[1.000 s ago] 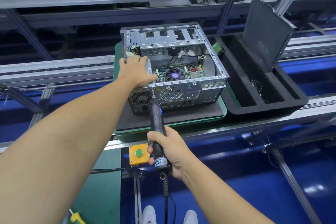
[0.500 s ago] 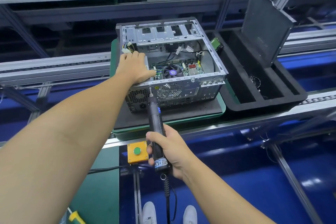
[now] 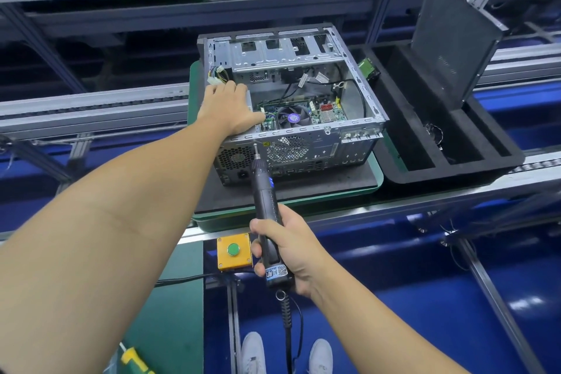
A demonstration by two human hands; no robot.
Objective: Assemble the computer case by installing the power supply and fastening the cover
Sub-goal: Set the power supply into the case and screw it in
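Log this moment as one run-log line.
left hand: rests on grey power supply in open silver metal computer case | right hand: grips black electric screwdriver, bit at case rear

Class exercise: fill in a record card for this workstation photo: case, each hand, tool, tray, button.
case: computer case, side open, board and fan showing, on a green pallet
left hand: left hand flat on the case's near-left corner, above the power supply
right hand: right hand grips the tool
tool: electric screwdriver, tip at the case's rear panel
tray: black foam tray right of the case, dark panel standing in it
button: green button on a yellow box, below the pallet
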